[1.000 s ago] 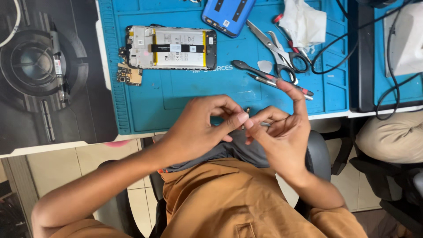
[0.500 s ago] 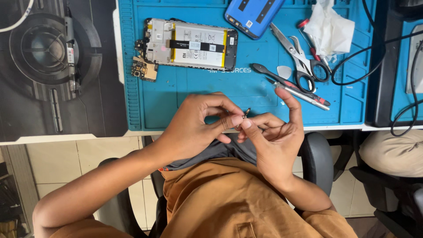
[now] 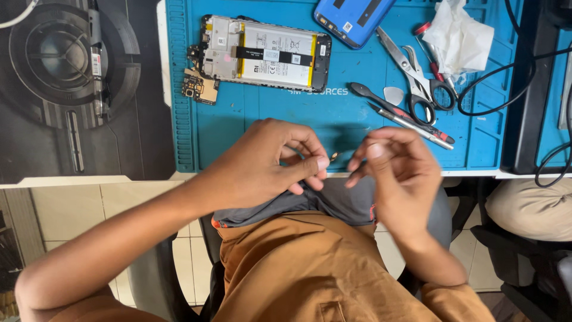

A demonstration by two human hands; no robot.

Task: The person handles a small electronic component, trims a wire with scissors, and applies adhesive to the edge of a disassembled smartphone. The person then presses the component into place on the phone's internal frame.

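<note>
My left hand (image 3: pixel 271 161) pinches a tiny gold-coloured part (image 3: pixel 334 157) between thumb and forefinger, just over the front edge of the blue work mat (image 3: pixel 250 128). My right hand (image 3: pixel 396 170) hovers close beside it, fingers curled and apart, holding nothing that I can see. An opened phone (image 3: pixel 265 52) with its battery showing lies at the back of the mat. A small circuit board (image 3: pixel 199 88) sits at the phone's lower left corner.
A blue phone back cover (image 3: pixel 353 16), scissors (image 3: pixel 417 80), a black spudger (image 3: pixel 381 101), a metal tool (image 3: pixel 411 125), a guitar pick (image 3: pixel 393 94) and a crumpled tissue (image 3: pixel 459 39) lie on the mat's right. Black cables (image 3: pixel 506 71) run at right. Another person's leg (image 3: pixel 530 209) is at right.
My hands have drawn apart; the right hand let go and its raised forefinger has curled down. The left keeps the tiny part. The view has shifted, so the mat sits further right.
</note>
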